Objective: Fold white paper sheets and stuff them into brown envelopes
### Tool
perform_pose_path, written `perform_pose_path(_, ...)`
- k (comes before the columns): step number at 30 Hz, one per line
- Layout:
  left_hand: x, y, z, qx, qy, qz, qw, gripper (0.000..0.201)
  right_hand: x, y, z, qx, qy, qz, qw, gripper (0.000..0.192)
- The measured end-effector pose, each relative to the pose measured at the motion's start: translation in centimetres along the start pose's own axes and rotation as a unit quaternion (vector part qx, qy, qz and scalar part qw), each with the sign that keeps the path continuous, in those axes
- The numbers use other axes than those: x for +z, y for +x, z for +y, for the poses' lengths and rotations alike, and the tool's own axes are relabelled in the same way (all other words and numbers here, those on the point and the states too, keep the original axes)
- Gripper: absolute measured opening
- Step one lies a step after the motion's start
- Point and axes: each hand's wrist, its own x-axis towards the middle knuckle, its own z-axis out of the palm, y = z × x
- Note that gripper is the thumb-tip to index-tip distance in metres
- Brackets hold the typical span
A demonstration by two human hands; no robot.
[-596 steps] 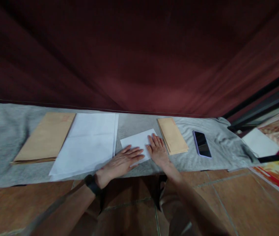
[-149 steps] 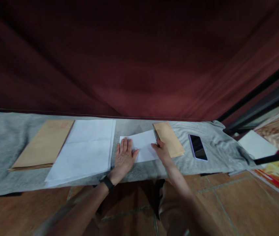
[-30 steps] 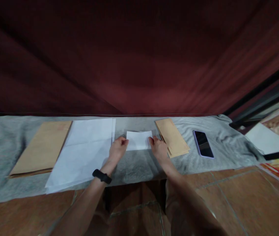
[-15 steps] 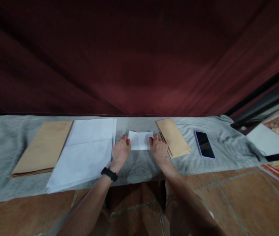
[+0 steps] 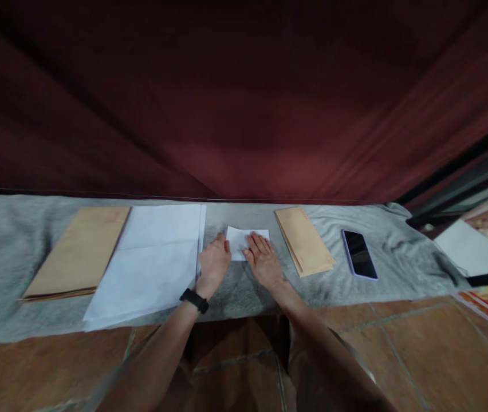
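On a grey-clothed counter [image 5: 20, 240] at mid-frame, a person's left hand [image 5: 213, 264] steadies and right hand [image 5: 262, 262] flattens, palm open, a small folded white paper [image 5: 240, 241], apparently pressing its crease, with firmer smoothing likely still needed.

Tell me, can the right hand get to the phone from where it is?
Probably yes. The right hand lies flat on the folded white paper, and the phone lies further right on the same grey cloth. Only the flat brown envelopes lie between; the hand could pass over them.
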Motion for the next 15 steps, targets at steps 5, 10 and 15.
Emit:
perform_pose_path(5,0.5,-0.1,0.0,0.008,-0.001,0.017,1.0,0.036,0.7,-0.2,0.1,0.013,-0.019,0.006,1.0,0.052)
perform_pose_path(10,1.3,-0.1,-0.2,0.024,-0.001,0.037,0.999,0.037,0.9,-0.2,-0.1,0.021,-0.034,0.009,0.999,0.053)
perform_pose_path(15,1.7,-0.2,0.0,0.06,0.003,0.099,0.993,0.039,0.8,-0.2,-0.2,0.021,-0.053,0.004,0.998,0.053)
